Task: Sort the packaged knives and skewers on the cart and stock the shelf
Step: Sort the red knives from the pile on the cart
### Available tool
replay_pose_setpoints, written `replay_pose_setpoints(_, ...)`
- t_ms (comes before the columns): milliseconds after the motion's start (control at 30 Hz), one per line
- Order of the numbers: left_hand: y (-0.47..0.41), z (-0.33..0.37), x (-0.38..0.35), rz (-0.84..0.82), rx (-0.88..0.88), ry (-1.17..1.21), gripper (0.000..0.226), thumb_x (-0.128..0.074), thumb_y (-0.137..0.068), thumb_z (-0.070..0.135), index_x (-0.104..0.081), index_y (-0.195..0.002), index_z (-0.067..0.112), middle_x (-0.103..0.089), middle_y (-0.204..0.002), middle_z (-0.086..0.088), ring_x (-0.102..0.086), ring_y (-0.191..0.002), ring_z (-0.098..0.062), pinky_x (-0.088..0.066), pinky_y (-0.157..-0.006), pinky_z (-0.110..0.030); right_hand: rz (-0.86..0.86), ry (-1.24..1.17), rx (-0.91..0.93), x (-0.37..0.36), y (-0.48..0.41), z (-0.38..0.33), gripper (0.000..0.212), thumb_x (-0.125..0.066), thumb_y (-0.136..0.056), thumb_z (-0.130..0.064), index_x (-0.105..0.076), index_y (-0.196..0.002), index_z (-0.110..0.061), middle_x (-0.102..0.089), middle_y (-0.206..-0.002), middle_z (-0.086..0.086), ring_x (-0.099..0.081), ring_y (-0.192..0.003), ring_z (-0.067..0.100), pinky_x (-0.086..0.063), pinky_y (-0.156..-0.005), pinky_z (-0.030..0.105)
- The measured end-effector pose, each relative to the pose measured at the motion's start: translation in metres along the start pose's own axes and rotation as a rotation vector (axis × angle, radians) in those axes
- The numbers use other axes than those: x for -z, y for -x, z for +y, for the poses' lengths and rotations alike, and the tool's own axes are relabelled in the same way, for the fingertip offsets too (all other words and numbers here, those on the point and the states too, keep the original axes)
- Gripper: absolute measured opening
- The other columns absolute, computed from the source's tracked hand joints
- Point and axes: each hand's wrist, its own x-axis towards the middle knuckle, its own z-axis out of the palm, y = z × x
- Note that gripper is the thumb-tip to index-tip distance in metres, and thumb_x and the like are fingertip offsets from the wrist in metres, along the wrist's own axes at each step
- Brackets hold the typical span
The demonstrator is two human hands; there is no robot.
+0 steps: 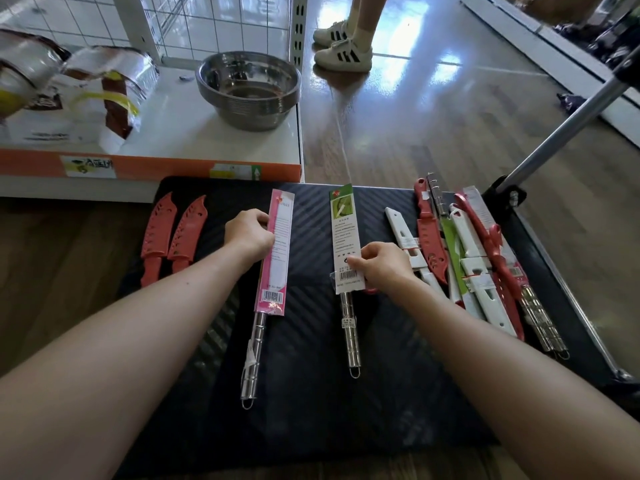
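Two packs being sorted on the cart

On the cart, the left hand holds the pink pack by its edge, and the right hand pinches the green pack near the barcode. The mixed pile lies just beside the right hand, so I think a careless wrist could scatter it. Further away, the shelf already carries bowls.
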Motion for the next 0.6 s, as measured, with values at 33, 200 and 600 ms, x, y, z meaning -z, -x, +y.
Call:
replay_pose_setpoints(33,0.0,0.0004,0.0002,-0.009,-0.002,-0.006,0.034,-0.062,-0.088,0.012,-0.059,-0.121,0.01,-0.062,-0.122,-0.011,-0.06,-0.112,-0.026,-0.05,-0.088,-0.033,-0.013,-0.004,0.003,0.0007,0.0006,-0.0004,0.011,-0.064,-0.088,-0.026,-0.061,-0.088,-0.015,-0.07,-0.103,0.008,-0.069,-0.089,0.019,-0.058,-0.073,0.03)
replay_pose_setpoints(200,0.0,0.0013,-0.0003,-0.047,-0.008,-0.064,0.034,-0.058,-0.088,0.011,-0.058,-0.123,0.009,-0.061,-0.125,-0.011,-0.059,-0.114,-0.026,-0.048,-0.09,-0.032,-0.06,-0.018,-0.011,0.001,0.003,0.0004,0.011,-0.064,-0.088,-0.023,-0.063,-0.087,-0.012,-0.07,-0.101,0.009,-0.068,-0.081,0.017,-0.059,-0.069,0.028)
replay_pose_setpoints(600,-0.0019,0.0017,-0.0074,-0.124,-0.086,-0.36,0.047,-0.056,-0.086,0.022,-0.051,-0.133,0.019,-0.046,-0.139,-0.01,-0.046,-0.126,-0.031,-0.044,-0.103,-0.041,-0.006,0.381,0.183,0.0033,0.0049,-0.0003,0.026,-0.061,-0.088,-0.037,-0.069,-0.095,-0.014,-0.07,-0.099,0.004,-0.057,-0.078,0.015,-0.044,-0.071,0.026)
